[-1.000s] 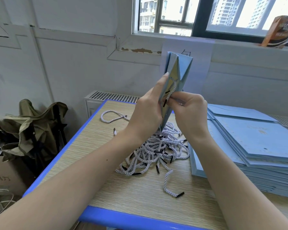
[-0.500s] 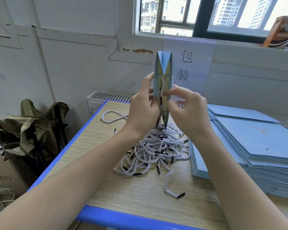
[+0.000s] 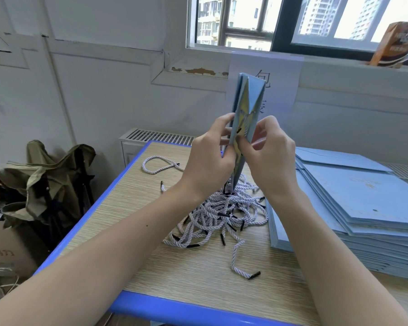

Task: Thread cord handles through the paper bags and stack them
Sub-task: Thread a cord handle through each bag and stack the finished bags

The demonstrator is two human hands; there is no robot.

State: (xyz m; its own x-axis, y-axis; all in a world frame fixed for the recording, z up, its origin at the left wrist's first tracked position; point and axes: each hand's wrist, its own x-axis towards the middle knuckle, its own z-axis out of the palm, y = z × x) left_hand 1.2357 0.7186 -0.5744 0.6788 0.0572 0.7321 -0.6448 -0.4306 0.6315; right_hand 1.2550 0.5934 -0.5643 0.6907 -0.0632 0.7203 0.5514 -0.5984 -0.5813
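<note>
I hold a light blue paper bag upright and edge-on above the table, its mouth facing me. My left hand grips its left side. My right hand pinches a white twisted cord with a black tip inside the bag's mouth. Below the bag lies a tangled pile of white cords with black tips. A stack of flat blue bags sits at the right.
The wooden table has a blue edge. A single looped cord lies at its far left. A folded olive chair and a cardboard box stand on the floor left. A radiator sits behind.
The bag has shifted slightly and its mouth has opened a little wider. My right hand's fingers have moved down to the cord tip inside the mouth.
</note>
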